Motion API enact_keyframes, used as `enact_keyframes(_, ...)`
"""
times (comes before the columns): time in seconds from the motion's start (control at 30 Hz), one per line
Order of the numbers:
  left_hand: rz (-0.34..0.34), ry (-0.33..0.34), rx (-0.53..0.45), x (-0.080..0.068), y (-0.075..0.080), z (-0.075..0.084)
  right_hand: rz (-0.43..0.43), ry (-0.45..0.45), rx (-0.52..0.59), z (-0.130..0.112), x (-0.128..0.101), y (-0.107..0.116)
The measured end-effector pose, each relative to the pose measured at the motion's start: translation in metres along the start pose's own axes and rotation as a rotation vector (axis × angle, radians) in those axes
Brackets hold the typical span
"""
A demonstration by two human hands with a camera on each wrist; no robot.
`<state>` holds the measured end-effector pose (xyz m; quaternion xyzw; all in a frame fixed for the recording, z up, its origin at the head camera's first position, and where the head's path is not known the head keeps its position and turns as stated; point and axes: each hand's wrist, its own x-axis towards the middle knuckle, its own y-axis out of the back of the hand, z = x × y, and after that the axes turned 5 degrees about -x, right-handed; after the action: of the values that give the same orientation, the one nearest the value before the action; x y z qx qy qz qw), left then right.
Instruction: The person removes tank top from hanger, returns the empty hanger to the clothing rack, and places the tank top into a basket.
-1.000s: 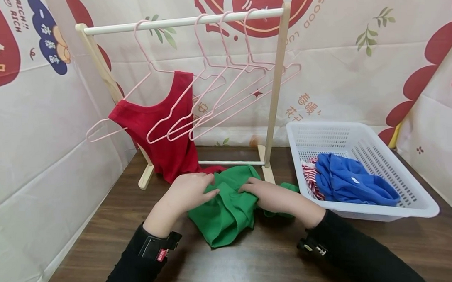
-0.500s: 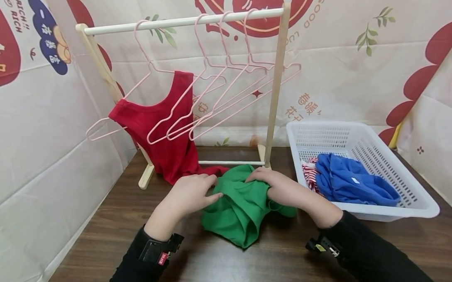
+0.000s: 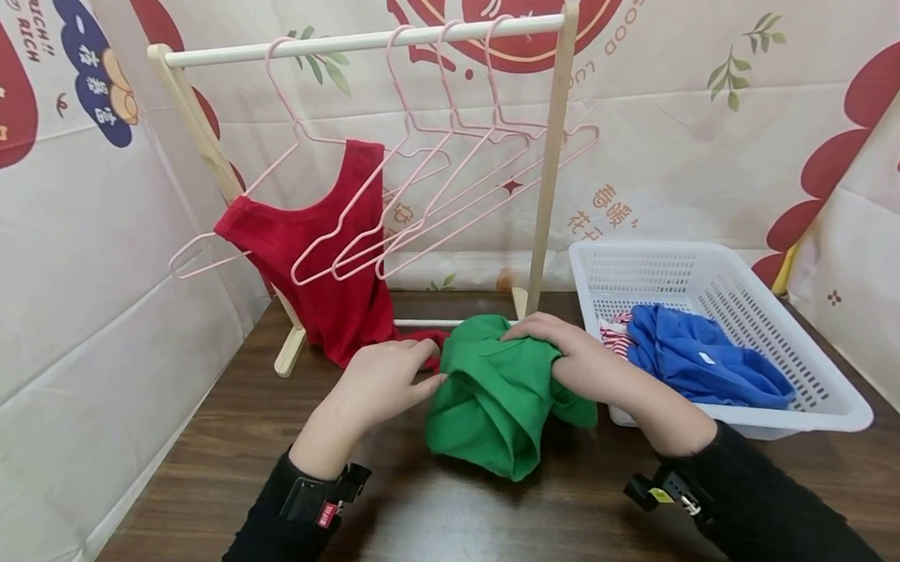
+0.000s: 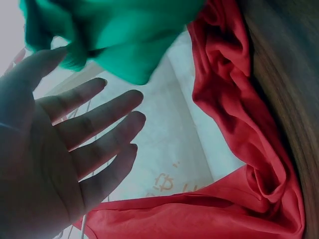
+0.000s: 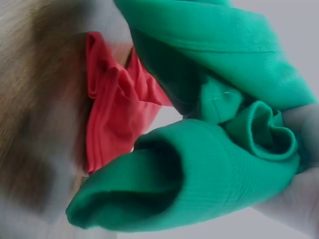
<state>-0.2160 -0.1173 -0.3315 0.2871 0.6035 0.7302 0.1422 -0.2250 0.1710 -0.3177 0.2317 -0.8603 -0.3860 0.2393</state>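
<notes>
Head view shows the dark wooden table (image 3: 225, 454), and on it a pale wooden clothes rack (image 3: 550, 170) as the landmark. From the rack's top rail hang pink hangers (image 3: 447, 190); the leftmost carries a red tank top (image 3: 308, 261) whose hem trails down onto the table beside the rack's lower bar. Right of the rack stands a white perforated basket (image 3: 810, 359) holding a blue garment (image 3: 698, 359) with a red-and-white striped piece (image 3: 614, 333) against its left side. Just in front of the rack's right foot a crumpled green garment (image 3: 499, 395) is lifted off the table, its folds hanging down. The right hand (image 3: 572, 359) grips the bunched upper edge of this green garment, fingers curled into the cloth; the right wrist view confirms the fabric gathered inside the grasp. The left hand (image 3: 382, 382) lies in front of the rack's lower bar, fingers straight and relaxed, fingertips touching the left side of the green garment, holding nothing
</notes>
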Motion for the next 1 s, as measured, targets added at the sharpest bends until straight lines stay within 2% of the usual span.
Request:
enact_keyframes(0.23, 0.03, 0.016, 0.01, 0.002, -0.001, -0.001, 0.096, -0.042, 0.161, -0.01, -0.009, 0.021)
enact_keyframes(0.43, 0.074, 0.026, -0.005, 0.009, 0.001, 0.003, 0.175, -0.118, 0.176, -0.02, -0.018, 0.044)
enact_keyframes(0.77, 0.155, 0.027, -0.038, 0.022, 0.007, 0.013, 0.32, -0.182, 0.067, -0.028, -0.028, 0.079)
enact_keyframes(1.0, 0.194, 0.007, -0.037, 0.031, 0.007, 0.022, 0.393, -0.2, 0.007, -0.024, -0.036, 0.098)
